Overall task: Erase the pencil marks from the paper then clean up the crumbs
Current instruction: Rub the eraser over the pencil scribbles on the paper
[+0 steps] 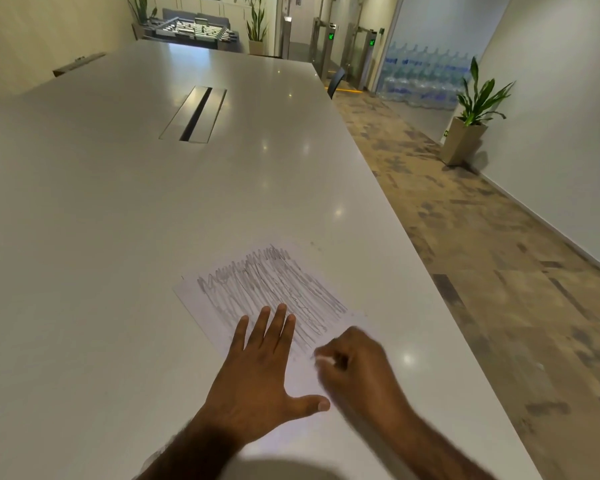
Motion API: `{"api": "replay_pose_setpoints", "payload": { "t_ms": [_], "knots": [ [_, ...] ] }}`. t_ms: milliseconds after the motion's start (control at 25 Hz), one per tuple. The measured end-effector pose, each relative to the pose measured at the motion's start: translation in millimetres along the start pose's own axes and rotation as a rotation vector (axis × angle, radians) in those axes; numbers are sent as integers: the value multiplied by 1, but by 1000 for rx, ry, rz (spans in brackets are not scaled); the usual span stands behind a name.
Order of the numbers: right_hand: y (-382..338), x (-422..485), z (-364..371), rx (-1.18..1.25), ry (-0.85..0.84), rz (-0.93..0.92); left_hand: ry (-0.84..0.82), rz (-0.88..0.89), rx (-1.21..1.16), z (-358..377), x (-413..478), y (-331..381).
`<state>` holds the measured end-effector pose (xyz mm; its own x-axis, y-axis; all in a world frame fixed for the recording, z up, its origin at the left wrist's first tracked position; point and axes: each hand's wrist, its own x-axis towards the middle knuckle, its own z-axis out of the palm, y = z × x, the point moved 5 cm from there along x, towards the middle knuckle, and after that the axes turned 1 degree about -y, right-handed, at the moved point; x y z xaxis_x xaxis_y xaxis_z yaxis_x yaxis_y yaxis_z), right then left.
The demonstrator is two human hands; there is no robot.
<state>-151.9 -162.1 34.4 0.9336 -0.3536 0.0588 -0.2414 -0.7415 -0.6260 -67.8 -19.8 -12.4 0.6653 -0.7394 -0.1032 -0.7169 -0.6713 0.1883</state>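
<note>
A white sheet of paper (pixel 274 289) covered with grey pencil scribbles lies on the white table (pixel 118 220) near its right edge. My left hand (pixel 260 368) rests flat on the near part of the paper, fingers spread. My right hand (pixel 357 362) is closed around a small white eraser (pixel 323 359), whose tip touches the paper at the near edge of the scribbles. The hand looks blurred. A few dark specks lie on the table beyond the paper's far corner.
A metal cable hatch (pixel 194 114) is set into the table's middle. The table's right edge drops to a patterned floor. A potted plant (pixel 471 116) stands by the right wall, stacked water bottles (pixel 426 77) behind it.
</note>
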Motion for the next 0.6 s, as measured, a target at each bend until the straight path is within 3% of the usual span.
{"api": "replay_pose_setpoints", "payload": {
  "t_ms": [160,320,480,600],
  "knots": [
    [45,51,-43,-14,215,215,-88,-21,38,-2,-1,2],
    [-6,15,2,-31,48,-3,-80,-27,24,-1,-1,4],
    [35,60,-37,-34,190,199,-104,-16,44,0,-1,2],
    [7,40,-19,-87,152,85,-92,-23,46,-1,-1,2]
  ]
}}
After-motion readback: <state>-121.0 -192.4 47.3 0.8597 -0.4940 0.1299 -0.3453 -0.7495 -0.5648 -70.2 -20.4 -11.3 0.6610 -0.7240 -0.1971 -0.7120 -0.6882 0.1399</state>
